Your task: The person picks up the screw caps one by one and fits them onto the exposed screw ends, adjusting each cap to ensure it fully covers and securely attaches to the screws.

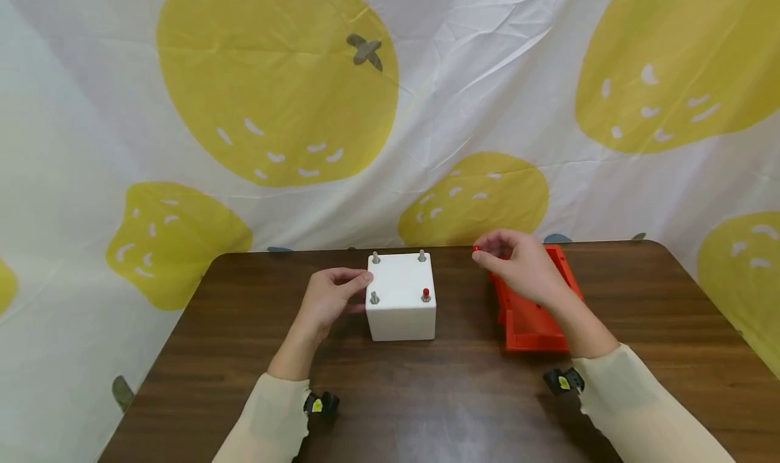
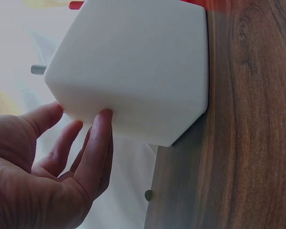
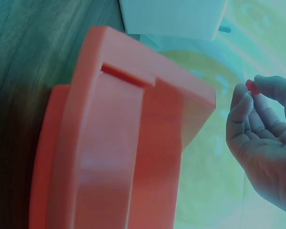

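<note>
A white box stands on the table with a threaded metal stud at each top corner. On the near right stud sits a red cap; the other studs are bare metal. My left hand touches the box's left side, thumb at its top edge; in the left wrist view fairly straight fingers rest against the white wall. My right hand is raised over the far left part of a red bin. Between thumb and fingertips it pinches a small red cap, partly hidden by the fingers.
The red bin lies right of the box, its inside partly covered by my right hand and forearm. Behind the dark wooden table hangs a white cloth with yellow fruit prints, close to the far edge.
</note>
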### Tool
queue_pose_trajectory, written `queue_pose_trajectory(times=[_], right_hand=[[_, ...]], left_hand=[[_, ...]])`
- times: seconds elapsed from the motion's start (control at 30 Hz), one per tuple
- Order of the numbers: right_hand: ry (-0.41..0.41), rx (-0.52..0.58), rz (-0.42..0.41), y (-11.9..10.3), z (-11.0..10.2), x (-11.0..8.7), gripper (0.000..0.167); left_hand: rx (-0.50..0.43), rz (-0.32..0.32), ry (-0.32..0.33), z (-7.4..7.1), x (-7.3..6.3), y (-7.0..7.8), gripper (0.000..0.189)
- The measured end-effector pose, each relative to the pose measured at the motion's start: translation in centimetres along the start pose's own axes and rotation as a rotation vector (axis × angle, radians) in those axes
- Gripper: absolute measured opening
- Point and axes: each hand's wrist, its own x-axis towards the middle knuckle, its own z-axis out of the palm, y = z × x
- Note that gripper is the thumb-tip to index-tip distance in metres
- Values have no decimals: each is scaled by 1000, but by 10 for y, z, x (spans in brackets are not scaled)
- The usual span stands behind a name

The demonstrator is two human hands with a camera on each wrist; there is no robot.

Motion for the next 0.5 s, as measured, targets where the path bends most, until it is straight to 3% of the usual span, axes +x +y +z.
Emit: queue_pose_trajectory(times=[0.5], right_hand=[[5,5,-30,-8,16,16,17]], left_hand=[[16,1,1,0,0,0,29]])
